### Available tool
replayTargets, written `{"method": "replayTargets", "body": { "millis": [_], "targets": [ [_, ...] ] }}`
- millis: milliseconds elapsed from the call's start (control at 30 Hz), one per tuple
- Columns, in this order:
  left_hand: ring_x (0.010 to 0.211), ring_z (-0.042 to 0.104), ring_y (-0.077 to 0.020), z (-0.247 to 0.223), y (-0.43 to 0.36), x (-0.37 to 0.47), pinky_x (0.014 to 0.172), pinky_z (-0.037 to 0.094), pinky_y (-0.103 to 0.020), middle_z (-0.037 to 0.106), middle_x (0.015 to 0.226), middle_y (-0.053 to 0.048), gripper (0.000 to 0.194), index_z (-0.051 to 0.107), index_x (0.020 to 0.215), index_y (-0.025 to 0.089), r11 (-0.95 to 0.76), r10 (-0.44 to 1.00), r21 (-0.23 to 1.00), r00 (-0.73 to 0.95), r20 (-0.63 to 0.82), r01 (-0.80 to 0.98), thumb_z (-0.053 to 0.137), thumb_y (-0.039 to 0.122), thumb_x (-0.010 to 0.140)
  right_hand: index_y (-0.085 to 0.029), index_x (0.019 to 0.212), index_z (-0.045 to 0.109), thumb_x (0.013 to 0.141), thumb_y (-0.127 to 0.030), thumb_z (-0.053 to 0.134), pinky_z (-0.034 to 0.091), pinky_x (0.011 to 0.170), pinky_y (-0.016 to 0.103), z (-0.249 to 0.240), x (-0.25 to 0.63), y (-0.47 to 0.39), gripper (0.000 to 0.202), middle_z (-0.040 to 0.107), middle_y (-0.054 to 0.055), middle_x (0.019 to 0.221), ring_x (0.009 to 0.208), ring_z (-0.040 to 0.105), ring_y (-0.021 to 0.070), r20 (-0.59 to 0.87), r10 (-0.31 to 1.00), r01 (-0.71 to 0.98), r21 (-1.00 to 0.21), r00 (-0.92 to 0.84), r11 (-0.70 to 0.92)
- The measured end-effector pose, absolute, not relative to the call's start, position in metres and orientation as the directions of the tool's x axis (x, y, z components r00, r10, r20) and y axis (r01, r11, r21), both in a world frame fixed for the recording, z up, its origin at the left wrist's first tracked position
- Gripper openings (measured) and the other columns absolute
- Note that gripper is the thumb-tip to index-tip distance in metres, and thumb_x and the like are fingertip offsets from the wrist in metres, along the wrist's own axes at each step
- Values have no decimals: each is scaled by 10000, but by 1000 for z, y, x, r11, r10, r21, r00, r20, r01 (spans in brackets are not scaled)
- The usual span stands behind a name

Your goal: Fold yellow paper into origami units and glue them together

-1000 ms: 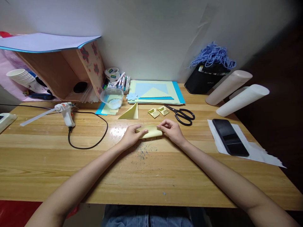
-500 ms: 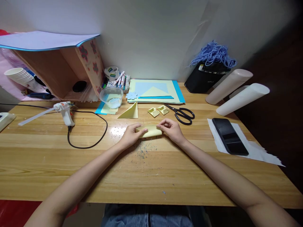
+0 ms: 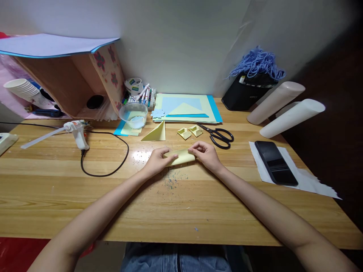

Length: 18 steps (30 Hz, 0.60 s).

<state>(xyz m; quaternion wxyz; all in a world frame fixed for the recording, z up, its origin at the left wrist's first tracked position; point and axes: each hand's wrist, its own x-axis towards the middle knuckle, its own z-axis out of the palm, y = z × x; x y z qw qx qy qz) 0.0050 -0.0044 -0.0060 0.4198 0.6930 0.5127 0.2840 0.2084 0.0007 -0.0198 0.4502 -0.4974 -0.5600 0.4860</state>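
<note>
A pale yellow paper (image 3: pixel 183 157), bent over on itself, is held between my two hands above the middle of the table. My left hand (image 3: pixel 158 160) grips its left end, thumb on top. At its right end, my right hand (image 3: pixel 206 155) pinches the corner between thumb and fingers. Just beyond lie two small folded yellow pieces (image 3: pixel 184 133) and a larger folded yellow triangle (image 3: pixel 157 133). Black-handled scissors (image 3: pixel 220 136) rest behind my right hand.
A white glue gun (image 3: pixel 77 134) with a looping black cord is at the left. Behind are a clear bowl (image 3: pixel 133 113), markers, stacked coloured sheets (image 3: pixel 214 109) and a black holder (image 3: pixel 245 94). A phone (image 3: pixel 275 162) lies on white paper at the right.
</note>
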Motion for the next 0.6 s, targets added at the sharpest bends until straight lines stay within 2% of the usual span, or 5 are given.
{"method": "replayTargets", "body": {
  "millis": [233,333,600],
  "targets": [
    [656,511,-132,-2,-4,4,596,364,-221,588,689,4,258,608,721,151,-165,895,862,441,-73,479,512,387,756,-165,672,582,677,-377,654,406,543,236,-17,208,-3,224,595,4,646,589,534,119,63,988,163,-983,-144,87],
    [696,532,-147,-1,-5,4,618,379,-229,615,736,-10,278,624,762,155,-186,883,861,466,-65,473,491,400,772,-165,672,588,683,-377,646,418,560,248,-16,207,-4,220,601,12,653,604,540,126,76,980,171,-979,-184,108],
    [625,482,-120,-3,-7,6,562,334,-216,559,642,8,369,599,697,147,-247,877,824,479,-34,510,424,448,817,-160,666,586,685,-336,654,401,548,237,-17,207,-4,190,597,3,639,586,527,111,73,977,161,-981,-200,106]
  ]
}}
